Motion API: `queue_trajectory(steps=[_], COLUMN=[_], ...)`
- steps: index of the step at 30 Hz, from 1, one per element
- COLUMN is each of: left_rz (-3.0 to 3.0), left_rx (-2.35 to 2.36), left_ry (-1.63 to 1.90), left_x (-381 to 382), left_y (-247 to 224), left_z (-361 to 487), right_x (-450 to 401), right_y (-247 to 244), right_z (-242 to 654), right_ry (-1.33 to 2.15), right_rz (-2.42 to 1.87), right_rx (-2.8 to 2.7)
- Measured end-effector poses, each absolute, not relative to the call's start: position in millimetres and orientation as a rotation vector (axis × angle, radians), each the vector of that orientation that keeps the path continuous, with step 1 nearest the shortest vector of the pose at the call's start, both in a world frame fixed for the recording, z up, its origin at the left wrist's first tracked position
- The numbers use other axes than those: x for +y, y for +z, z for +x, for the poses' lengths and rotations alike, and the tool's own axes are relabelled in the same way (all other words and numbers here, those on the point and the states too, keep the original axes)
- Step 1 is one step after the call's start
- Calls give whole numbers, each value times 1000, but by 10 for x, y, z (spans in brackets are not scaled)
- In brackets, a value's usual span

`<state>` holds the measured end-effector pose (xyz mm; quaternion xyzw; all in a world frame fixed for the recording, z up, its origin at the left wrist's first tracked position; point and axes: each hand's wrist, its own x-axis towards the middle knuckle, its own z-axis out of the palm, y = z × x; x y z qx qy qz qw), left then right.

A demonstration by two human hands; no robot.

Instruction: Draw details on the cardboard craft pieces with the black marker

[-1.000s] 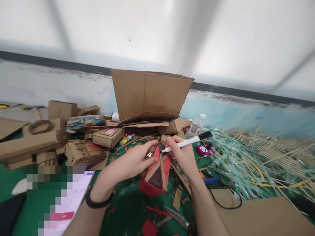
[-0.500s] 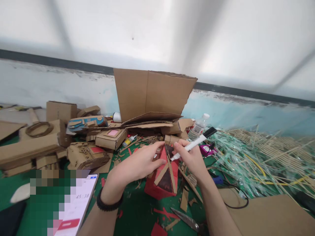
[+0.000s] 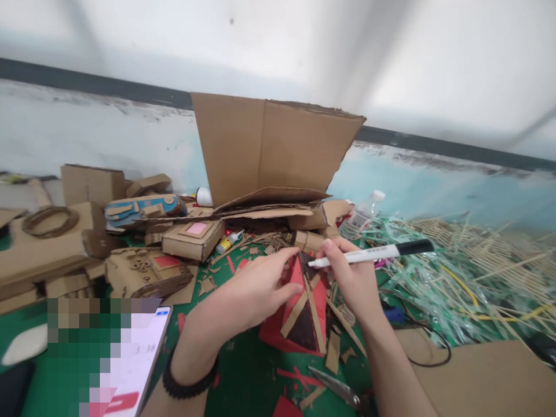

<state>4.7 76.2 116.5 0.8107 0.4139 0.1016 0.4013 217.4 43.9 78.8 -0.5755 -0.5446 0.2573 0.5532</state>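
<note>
A red model (image 3: 290, 330) with a peaked, dark-coloured panel and crossed cardboard strips (image 3: 299, 313) stands on the green table. My left hand (image 3: 264, 284) grips its left side and top, thumb on the near face and fingers partly hidden behind. In my right hand (image 3: 351, 275) is a white marker (image 3: 369, 253) with a black end. The marker lies nearly level, its tip at the dark area close to the peak. Whether the tip touches the surface I cannot tell.
Scissors (image 3: 336, 387) and red scraps lie in front. At left are a phone (image 3: 145, 347) and several cardboard pieces, including a small box (image 3: 193, 243). A tall cardboard sheet (image 3: 278, 150) stands behind. To the right are a plastic bottle (image 3: 367, 211) and a heap of sticks and plastic wrap (image 3: 438, 278).
The marker has swung from a steep slant to nearly level, and its tip has moved up toward the peak. My left hand keeps its hold. The whole view has shifted slightly.
</note>
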Motion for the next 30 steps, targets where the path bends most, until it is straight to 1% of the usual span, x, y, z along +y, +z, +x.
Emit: queue_trajectory(steps=[5,10,16,20,24,30], left_rz=[2055,2062,2049,2072,2095,2084], left_rx=[1034,1024,998,1003,1005,1002], left_ry=[285,307,376,368,361,405], left_x=[767,759,779,781,759,726], left_y=[1181,1175,1095,1072,1090,1149], left_z=[47,30,3,-26,-42,-30], right_x=[459,474,474,466,451,470], right_y=[815,769,754,746,732,708], right_z=[2172,2162,2142,2135,2137,2095], right_ry=[618,626,700,665,734,606], right_rz=[-1326,-1337,-1296,-1286,-1262,-1310], right_rx=[-1377,-1291,-1325,-1311,-1351,-1319])
